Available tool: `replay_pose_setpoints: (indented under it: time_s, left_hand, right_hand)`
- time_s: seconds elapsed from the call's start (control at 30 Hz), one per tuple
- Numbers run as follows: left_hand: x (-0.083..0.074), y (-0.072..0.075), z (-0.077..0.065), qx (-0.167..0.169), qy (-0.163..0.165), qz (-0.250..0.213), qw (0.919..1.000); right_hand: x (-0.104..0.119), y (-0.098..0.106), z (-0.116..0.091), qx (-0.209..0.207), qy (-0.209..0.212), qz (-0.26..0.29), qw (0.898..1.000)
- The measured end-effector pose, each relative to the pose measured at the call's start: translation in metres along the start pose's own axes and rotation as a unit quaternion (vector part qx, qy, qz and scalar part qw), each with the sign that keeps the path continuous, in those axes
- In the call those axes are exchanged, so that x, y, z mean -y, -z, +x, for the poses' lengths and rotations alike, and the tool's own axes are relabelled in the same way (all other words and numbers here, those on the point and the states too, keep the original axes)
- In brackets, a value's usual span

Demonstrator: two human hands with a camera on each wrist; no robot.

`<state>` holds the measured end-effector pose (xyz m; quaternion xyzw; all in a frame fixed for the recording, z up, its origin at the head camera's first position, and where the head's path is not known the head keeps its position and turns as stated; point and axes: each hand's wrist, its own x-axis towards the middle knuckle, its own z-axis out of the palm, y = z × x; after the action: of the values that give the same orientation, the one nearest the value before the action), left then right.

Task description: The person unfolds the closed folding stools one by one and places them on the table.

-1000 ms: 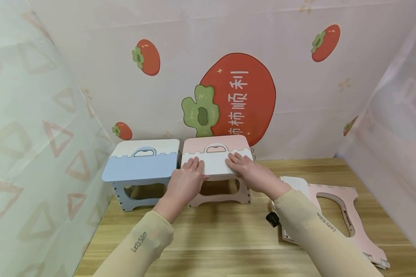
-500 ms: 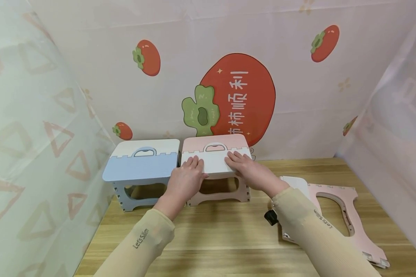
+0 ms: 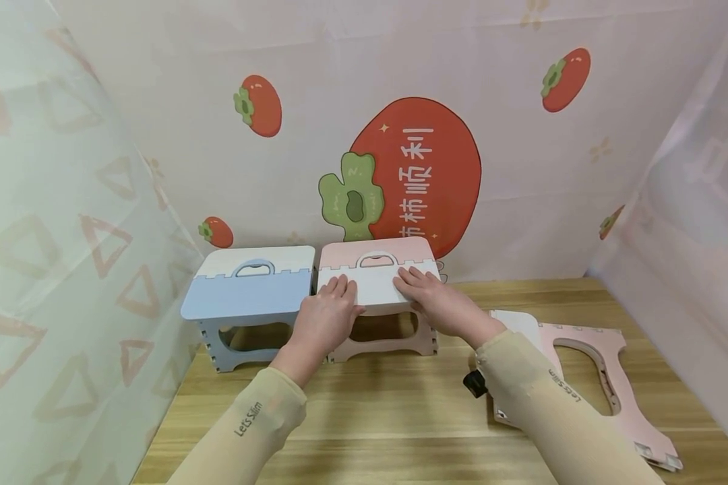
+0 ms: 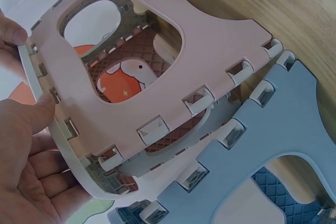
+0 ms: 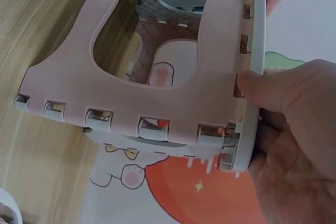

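In the head view a pink-and-white folding stool stands upright at the middle back, its carry handle in the top. My left hand holds the front edge of its top at the left, fingers laid on the white part. At the right of the same edge, my right hand grips it likewise. The left wrist view shows the left thumb against the pink side panel just under the edge. In the right wrist view the right thumb presses there too, with the other fingers partly hidden beyond the top.
A blue-and-white folding stool stands unfolded close beside the pink one, on the left. On the right, another pink-and-white stool lies flat on the wooden table, partly under the right forearm. A fruit-printed curtain closes the back.
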<state>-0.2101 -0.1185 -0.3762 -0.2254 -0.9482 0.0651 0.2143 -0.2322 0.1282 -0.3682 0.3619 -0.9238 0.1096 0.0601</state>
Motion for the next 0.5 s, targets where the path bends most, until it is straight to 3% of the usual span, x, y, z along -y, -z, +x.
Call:
replay_pose_setpoints:
  time_s: [0.5]
  left_hand:
    - [-0.0008,-0.002,0.0001,0.004,0.002,0.002,1.0]
  right_hand:
    - [-0.0019,0.0016,-0.0045,-0.012,0.03,0.005,0.999]
